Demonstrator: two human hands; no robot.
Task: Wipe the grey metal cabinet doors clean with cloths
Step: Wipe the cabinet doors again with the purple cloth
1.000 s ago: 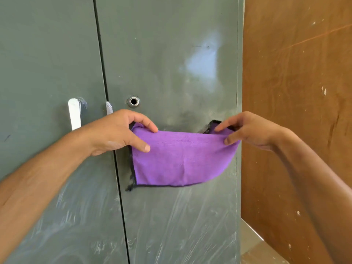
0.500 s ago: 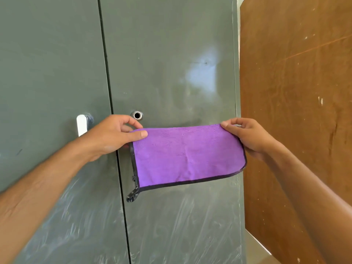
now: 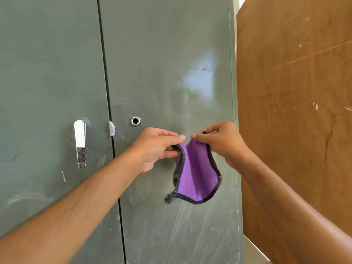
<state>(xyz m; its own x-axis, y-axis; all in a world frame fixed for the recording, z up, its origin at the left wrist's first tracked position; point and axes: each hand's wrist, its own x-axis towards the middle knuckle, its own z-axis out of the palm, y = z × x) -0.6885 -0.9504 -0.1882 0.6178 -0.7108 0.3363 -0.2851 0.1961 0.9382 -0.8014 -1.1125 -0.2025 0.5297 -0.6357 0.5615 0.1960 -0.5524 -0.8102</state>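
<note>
The left hand [image 3: 156,147] has its fingers curled and pinches one top edge of the purple cloth [image 3: 196,176] between thumb and fingers. The right hand [image 3: 222,141] does the same with the other top edge, thumb and fingers pressed tight on the cloth. The two hands are very close, with their fingertips almost touching. The cloth hangs down between them, bent in the middle like a little pouch. It has a black border all the way round, and one corner sticks out at the bottom left. The cloth is held in front of the right grey cabinet door [image 3: 167,54], a little below the round lock hole [image 3: 135,121]. I cannot tell if the cloth touches the door. The left cabinet door [image 3: 47,63] has a white handle [image 3: 80,141] on it. The doors show pale smears low down. A brown wooden board [image 3: 297,111] stands to the right of the cabinet.
</note>
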